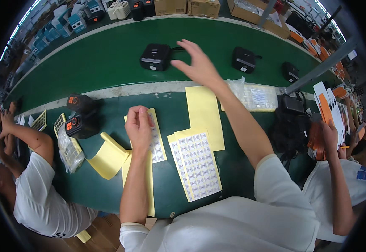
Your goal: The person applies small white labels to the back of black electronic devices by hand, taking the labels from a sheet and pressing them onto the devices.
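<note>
My right hand (pixel 199 65) reaches over the green conveyor belt, thumb and fingers spread, just right of a black boxy device (pixel 156 57) with a strap. The hand looks empty; whether it touches the strap, I cannot tell. My left hand (pixel 139 126) is closed in a pinch above a sticker sheet (pixel 157 145) on the table; anything between its fingertips is too small to make out. More sheets of round white labels (pixel 197 166) lie to its right. Yellow backing paper (pixel 204 113) lies beyond them, and a curled yellow sheet (pixel 109 157) rests to the left.
Two more black devices (pixel 244 59) sit farther right on the belt. Black devices with orange marks (pixel 81 124) stand at the table's left. A plastic-wrapped pack (pixel 258 97) lies by the belt's edge, near a grey post (pixel 323 65). Co-workers sit on both sides.
</note>
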`<state>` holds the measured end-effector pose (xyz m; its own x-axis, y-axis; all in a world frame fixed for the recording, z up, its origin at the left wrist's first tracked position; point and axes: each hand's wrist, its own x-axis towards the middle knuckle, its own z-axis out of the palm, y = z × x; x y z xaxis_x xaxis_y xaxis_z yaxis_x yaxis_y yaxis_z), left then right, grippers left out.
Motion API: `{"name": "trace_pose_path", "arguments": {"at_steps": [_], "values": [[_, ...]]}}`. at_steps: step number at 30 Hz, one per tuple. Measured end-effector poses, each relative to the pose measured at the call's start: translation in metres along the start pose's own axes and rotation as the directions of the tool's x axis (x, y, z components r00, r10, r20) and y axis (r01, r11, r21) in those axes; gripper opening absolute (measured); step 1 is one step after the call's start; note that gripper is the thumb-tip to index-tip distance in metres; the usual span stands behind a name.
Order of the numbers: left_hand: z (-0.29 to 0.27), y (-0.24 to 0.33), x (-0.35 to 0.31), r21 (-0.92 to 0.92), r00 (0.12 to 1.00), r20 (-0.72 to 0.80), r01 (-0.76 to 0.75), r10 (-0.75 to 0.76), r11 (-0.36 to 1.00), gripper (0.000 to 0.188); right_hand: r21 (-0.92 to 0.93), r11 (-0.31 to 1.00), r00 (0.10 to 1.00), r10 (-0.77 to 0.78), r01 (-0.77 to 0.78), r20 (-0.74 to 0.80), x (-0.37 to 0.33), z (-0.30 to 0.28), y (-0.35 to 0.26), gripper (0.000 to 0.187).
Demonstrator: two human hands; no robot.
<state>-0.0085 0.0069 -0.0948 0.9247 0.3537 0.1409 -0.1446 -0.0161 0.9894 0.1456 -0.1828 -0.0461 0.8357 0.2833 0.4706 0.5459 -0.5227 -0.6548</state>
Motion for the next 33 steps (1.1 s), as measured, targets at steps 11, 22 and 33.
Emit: {"name": "trace_pose_path", "arguments": {"at_steps": [11, 22, 33], "values": [[0.009, 0.028, -0.001, -0.05, 0.985, 0.063, -0.157, 0.16, 0.986, 0.016, -0.529, 0.826, 0.978, 0.127, -0.196, -0.164, -0.126, -0.063, 0.049, 0.065], [0.071, 0.057, 0.021, 0.223, 0.925, 0.378, -0.138, 0.045, 0.965, 0.017, 0.159, 0.961, 0.839, 0.274, -0.225, -0.471, -0.133, -0.07, 0.063, 0.03], [0.2, 0.023, 0.024, 0.491, 0.634, 0.765, -0.691, 0.118, 0.53, 0.04, 0.201, 0.942, 0.77, 0.336, -0.27, -0.542, -0.13, -0.099, 0.066, 0.027]]}}
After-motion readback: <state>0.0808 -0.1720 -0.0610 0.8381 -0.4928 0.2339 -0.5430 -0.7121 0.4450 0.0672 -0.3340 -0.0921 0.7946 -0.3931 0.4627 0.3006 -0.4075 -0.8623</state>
